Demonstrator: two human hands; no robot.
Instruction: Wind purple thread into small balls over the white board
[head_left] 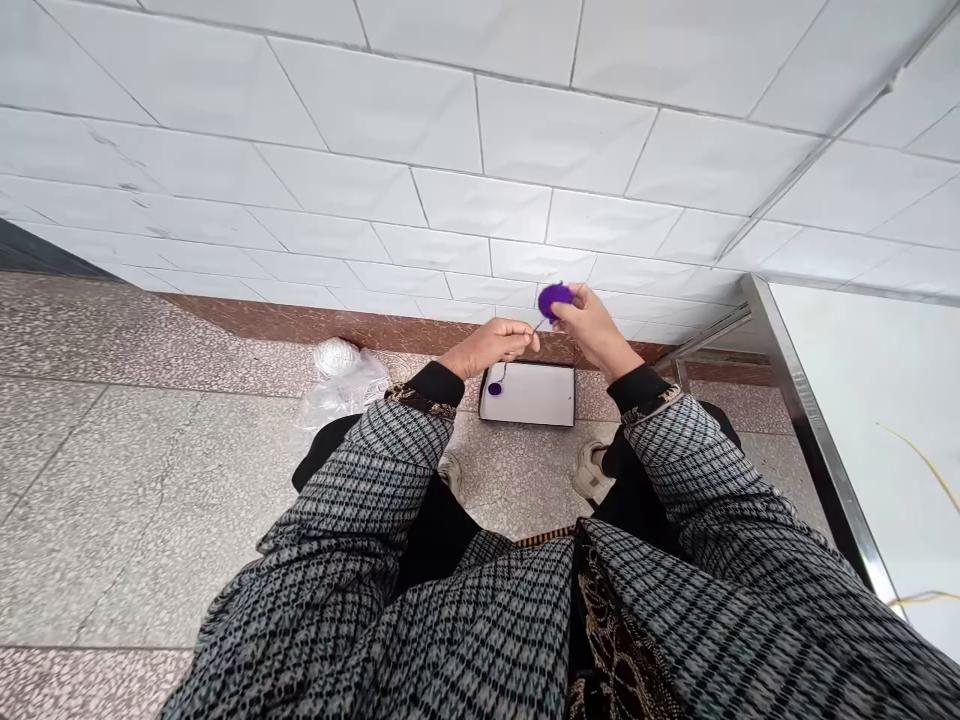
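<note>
My right hand [589, 322] is closed on a round purple yarn piece [553, 300], held up in front of the tiled wall. To its left, my left hand [495, 343] pinches a thin strand of purple yarn [538, 327] that runs to the round piece. Below the hands, a shallow white tray [536, 393] with a dark rim lies on the floor. In its left part sits a small dark purple yarn ball [494, 389], with a strand rising from it toward my left hand. Whether a hook is in either hand is too small to tell.
On the floor to the left lie a ball of white yarn [335, 356] and a clear plastic bag [346, 390]. A white-topped table [862, 400] with a metal edge stands at the right, yellow strands [926, 465] on it. The tiled wall [450, 210] rises straight ahead.
</note>
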